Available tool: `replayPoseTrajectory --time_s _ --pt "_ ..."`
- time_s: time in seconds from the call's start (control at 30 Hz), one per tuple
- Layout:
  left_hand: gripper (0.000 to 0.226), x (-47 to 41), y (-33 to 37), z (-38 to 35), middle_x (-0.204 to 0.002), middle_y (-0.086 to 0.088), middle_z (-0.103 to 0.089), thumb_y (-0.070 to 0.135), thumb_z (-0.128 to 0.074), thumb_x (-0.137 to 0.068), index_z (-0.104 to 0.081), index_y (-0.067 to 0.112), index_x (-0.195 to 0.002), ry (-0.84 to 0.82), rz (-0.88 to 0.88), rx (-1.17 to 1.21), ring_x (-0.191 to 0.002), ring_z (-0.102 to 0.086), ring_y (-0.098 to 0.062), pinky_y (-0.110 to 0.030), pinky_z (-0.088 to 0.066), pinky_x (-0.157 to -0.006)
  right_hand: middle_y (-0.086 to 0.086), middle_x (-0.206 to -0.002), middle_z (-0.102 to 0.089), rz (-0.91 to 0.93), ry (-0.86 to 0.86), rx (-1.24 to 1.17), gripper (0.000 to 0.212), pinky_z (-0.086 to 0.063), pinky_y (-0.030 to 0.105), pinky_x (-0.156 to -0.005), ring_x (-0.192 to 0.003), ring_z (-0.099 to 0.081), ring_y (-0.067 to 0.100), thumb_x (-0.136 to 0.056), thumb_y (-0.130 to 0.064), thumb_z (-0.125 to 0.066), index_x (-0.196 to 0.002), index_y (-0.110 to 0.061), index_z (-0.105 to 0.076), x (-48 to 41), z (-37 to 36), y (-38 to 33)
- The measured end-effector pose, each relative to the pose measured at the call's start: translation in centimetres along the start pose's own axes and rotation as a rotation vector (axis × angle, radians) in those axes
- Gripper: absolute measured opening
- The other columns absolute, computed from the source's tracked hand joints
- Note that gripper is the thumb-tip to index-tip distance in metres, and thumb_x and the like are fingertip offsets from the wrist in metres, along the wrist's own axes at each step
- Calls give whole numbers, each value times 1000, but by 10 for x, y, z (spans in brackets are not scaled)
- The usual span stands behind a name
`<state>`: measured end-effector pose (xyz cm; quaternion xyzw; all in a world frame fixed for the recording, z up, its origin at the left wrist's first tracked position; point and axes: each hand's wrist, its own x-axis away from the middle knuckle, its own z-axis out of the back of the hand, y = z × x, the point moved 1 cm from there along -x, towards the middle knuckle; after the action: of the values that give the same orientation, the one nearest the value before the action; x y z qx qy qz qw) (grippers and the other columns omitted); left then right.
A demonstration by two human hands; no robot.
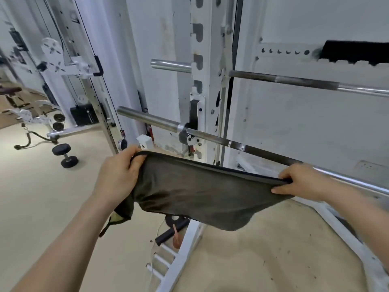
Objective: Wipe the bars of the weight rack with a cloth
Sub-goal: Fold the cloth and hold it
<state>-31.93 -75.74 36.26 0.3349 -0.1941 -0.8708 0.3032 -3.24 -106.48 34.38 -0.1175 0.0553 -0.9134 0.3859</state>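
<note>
The white weight rack (pixel 212 81) stands ahead against the wall, its upright in the middle. A long lower bar (pixel 210 137) crosses it from far left down to near right. An upper bar (pixel 305 82) runs right, higher up. The dark cloth (pixel 189 192) hangs stretched between both hands, on the near side of the lower bar. The left hand (pixel 117 173) grips its left corner, fingers curled over the hem. The right hand (pixel 303 182) pinches the right corner, seemingly just at the bar, though contact is unclear. A black dumbbell (pixel 65 155) lies on the floor, left.
</note>
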Motion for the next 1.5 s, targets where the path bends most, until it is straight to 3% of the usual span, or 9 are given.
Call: replayPoseTrajectory --time_s 0.17,0.37,0.47,0.57,0.7,0.9,1.13,1.23,1.5 --pt "48 -23 -53 -3 -64 -6 -57 43 -37 -99 -50 18 -59 -103 116 -160 -69 -56 -34 -36 -36 -56 -9 -72 -63 2 -129 -25 17 -46 26 -63 -71 -59 7 -84 -36 -70 -70 -30 -61 -43 -36 -23" --pt "50 -33 -118 -31 -73 -11 -59 40 -34 -101 -49 10 -64 -185 434 -41 -81 -55 -37 -38 -36 -65 0 -73 -65 -136 9 -214 30 -48 33 -65 -73 -62 19 -92 -41 -59 -73 -19 -64 -98 -73 -52" --pt "49 -47 -131 -46 -83 -16 -63 39 -33 -102 -50 10 -66 -294 474 -122 -90 -58 -39 -36 -37 -69 5 -75 -70 -214 -83 -633 38 -47 28 -61 -74 -66 20 -96 -41 -54 -79 -11 -70 -133 -90 -94" --pt "43 -69 -132 -63 -85 -14 -63 36 -35 -101 -51 12 -69 -378 457 -292 -90 -59 -37 -34 -36 -67 11 -96 -74 -263 -309 -1174 34 -54 35 -85 -92 -69 24 -92 -40 -63 -98 -8 -71 -172 -95 -147" --pt "28 -104 -127 -85 -76 -15 -61 15 -44 -97 -61 2 -79 -297 758 322 -71 -56 -25 -29 -41 -61 14 -88 -70 -77 -492 -1472 18 -54 31 -75 -82 -68 23 -93 -20 -64 -86 -4 -69 -218 -94 -209" --pt "14 -146 -111 -110 -88 -18 -60 2 -48 -95 -61 -3 -99 -76 1020 1003 -69 -60 -23 -29 -55 -59 11 -92 -72 286 -527 -1429 13 -55 42 -85 -88 -69 25 -93 -4 -58 -99 -8 -69 -268 -83 -273" --pt "14 -186 -125 -113 -65 -15 -60 -5 -48 -93 -56 -5 -83 108 1076 1215 -52 -61 -17 -21 -53 -47 1 -106 -61 584 -453 -975 43 -52 35 -88 -100 -60 16 -71 -45 -73 -106 -25 -56 -308 -63 -309" --pt "10 -203 -138 -114 -74 -18 -65 -5 -53 -91 -59 -10 -86 124 1081 1317 -59 -68 -19 -23 -59 -57 -6 -106 -47 667 -199 -658 36 -49 31 -83 -99 -53 11 -78 -34 -68 -106 -23 -47 -324 -59 -330" --pt "35 -263 -249 -90 -84 -5 -65 43 -66 -86 -63 10 -99 -122 897 703 -87 -66 -18 -30 -52 -73 3 -69 -55 596 -203 -622 16 -38 28 -55 -62 -51 14 -87 -11 -48 -75 -8 -58 -404 -24 -389"
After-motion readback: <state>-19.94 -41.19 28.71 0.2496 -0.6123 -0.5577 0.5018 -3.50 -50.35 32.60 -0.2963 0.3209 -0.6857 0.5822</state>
